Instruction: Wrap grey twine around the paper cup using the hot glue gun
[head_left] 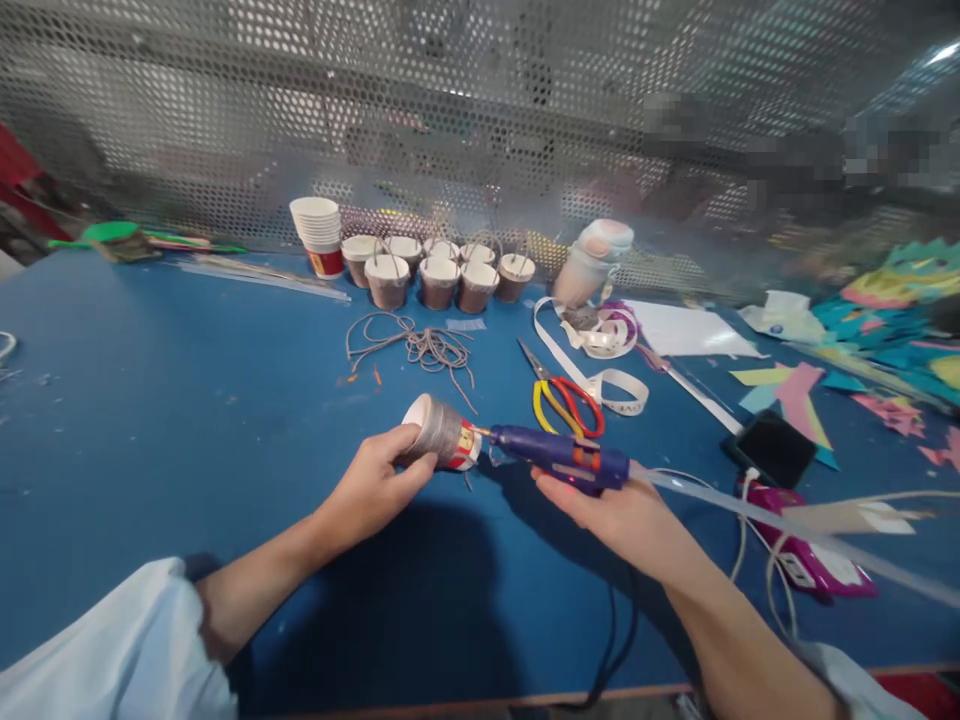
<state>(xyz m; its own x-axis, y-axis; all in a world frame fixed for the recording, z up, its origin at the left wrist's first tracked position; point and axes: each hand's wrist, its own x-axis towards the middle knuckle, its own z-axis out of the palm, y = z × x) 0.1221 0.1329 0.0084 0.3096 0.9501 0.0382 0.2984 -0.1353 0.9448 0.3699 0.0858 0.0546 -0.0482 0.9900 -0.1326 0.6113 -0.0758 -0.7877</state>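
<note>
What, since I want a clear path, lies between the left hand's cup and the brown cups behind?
In the head view, a loose tangle of cord lies between the held cup and the brown cups, plus a small pale strip nearer the latter.

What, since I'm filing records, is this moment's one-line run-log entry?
left hand: holds tilted grey-cord-wrapped paper cup | right hand: holds dark-blue plastic glue gun, nozzle near cup's red band
</note>
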